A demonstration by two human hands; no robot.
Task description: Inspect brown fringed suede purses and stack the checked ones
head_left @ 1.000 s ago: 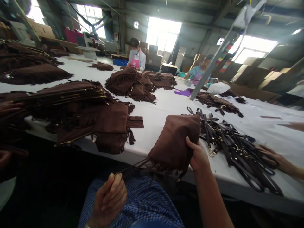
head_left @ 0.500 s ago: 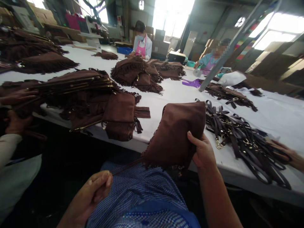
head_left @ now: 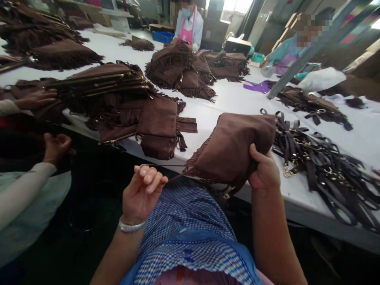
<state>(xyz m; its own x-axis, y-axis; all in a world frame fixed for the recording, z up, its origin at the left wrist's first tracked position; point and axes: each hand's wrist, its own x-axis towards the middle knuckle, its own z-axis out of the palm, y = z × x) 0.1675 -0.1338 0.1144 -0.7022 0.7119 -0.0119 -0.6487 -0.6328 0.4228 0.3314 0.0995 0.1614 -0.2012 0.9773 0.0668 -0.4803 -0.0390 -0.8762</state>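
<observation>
A brown fringed pouch [head_left: 230,148] is held up at the edge of the white table [head_left: 208,109]. My right hand [head_left: 264,168] grips its right side, thumb on the front face and fingers behind. Thin brown fringe strands [head_left: 175,165] stretch from the pouch's left edge to my left hand [head_left: 145,190], whose fingers are closed on them. Some metal hardware shows under the pouch's lower edge.
Stacked brown bags [head_left: 103,91] lie to the left, a fringed heap [head_left: 181,67] behind. Dark straps with metal clasps [head_left: 320,158] spread at the right. A metal pole [head_left: 305,59] rises beyond. A co-worker's hands [head_left: 56,148] are at the left; two people work across the table.
The view has tilted down and shifted left. My left hand has risen and turned, pulling the strands out more level and apart. My right hand still grips the pouch.
</observation>
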